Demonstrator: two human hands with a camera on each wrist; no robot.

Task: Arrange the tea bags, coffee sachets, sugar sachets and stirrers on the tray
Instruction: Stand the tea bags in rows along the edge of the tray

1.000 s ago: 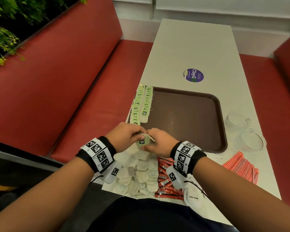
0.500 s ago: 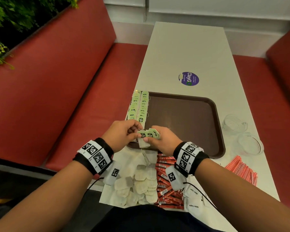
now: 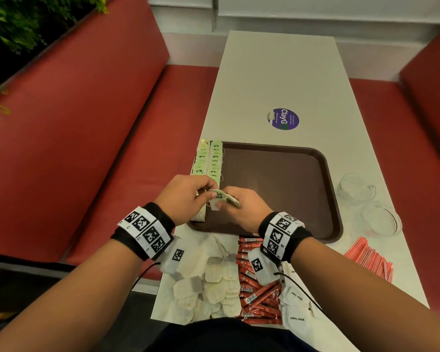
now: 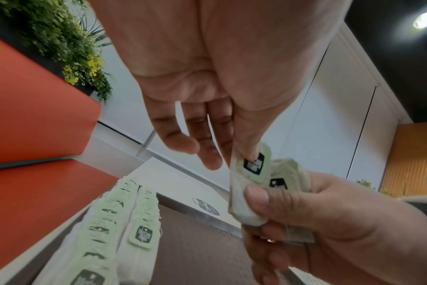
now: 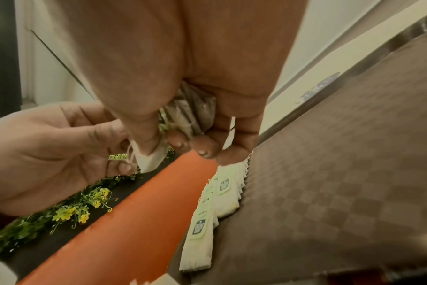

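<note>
**Both hands on a stack of tea bags over the tray**

We hold a small stack of tea bags (image 3: 224, 196) above the tray's (image 3: 290, 179) near left corner. Our right hand (image 3: 241, 209) curls round the stack, thumb pressing the front bag. Our left hand (image 3: 186, 196) pinches the green tag (image 4: 254, 164) of that front bag between thumb and forefinger, its other fingers loosely spread. Two rows (image 3: 210, 161) of tea bags lie along the tray's left edge. Nearer us on the table (image 3: 277, 72) lie loose tea bags (image 3: 214, 288), red coffee sachets (image 3: 254, 293) and white sugar sachets (image 3: 297, 311). Orange stirrers (image 3: 371, 260) lie to the right, near two glass bowls (image 3: 366, 201).
</note>
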